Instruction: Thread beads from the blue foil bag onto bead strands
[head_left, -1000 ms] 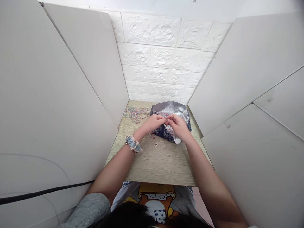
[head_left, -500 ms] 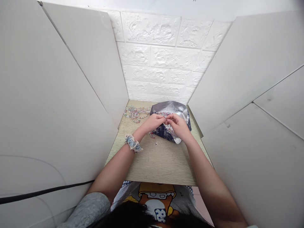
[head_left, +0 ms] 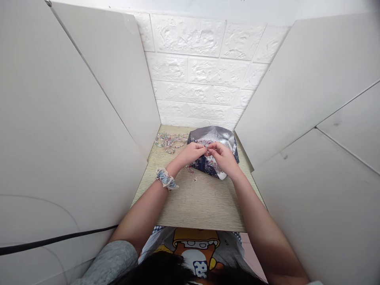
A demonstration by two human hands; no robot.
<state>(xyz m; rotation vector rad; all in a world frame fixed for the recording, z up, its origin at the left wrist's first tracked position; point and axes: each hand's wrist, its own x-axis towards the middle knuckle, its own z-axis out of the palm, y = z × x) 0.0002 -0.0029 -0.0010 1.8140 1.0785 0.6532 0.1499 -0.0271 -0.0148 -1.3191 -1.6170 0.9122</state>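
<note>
My left hand [head_left: 192, 153] and my right hand [head_left: 222, 155] meet fingertip to fingertip over a dark blue patterned bag [head_left: 204, 165] with a silver lining. Both are closed in a pinch. What lies between the fingertips is too small to make out; it may be a bead or thread. Loose small beads [head_left: 212, 161] in pink, white and clear colours lie in the bag's opening under my hands. A short bead strand [head_left: 190, 169] hangs or lies below my left hand. A tiny metal piece [head_left: 195, 179] rests on the table in front of the bag.
Several strung bead strands [head_left: 169, 141] lie at the back left of the wooden table [head_left: 202, 206]. White panels [head_left: 118, 79] rise close on both sides, and a white brick-patterned wall [head_left: 202, 71] stands behind. A black cable [head_left: 59, 238] runs at the lower left.
Almost nothing differs. My fingertips shift very slightly against each other, while the bag, the strands and the metal piece stay in place.
</note>
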